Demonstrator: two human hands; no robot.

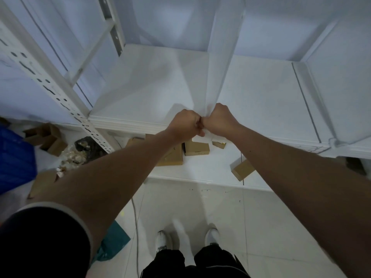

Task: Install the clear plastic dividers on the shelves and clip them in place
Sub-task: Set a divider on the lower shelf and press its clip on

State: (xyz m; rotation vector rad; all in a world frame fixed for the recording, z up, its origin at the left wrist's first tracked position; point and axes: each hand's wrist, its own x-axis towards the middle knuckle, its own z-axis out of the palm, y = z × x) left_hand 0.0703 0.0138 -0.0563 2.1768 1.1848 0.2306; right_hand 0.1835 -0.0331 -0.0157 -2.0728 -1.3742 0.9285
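A clear plastic divider [219, 63] stands upright on the white shelf [150, 87], running from the back wall to the front edge. My left hand [185, 124] and my right hand [219, 119] are both closed in fists at the divider's front bottom corner, knuckles touching, right at the shelf's front lip. What the fingers pinch is hidden; a clip there cannot be made out. A second clear divider [321, 93] stands further right on the same shelf, with a clear clip [334, 142] at its front end.
A perforated white upright [50, 85] rises at the left. Below, a lower shelf [210, 167] carries several small cardboard boxes [196, 148]. Cardboard scraps, a blue bin [14, 157] and a bag lie on the floor at left. My feet stand on pale tiles.
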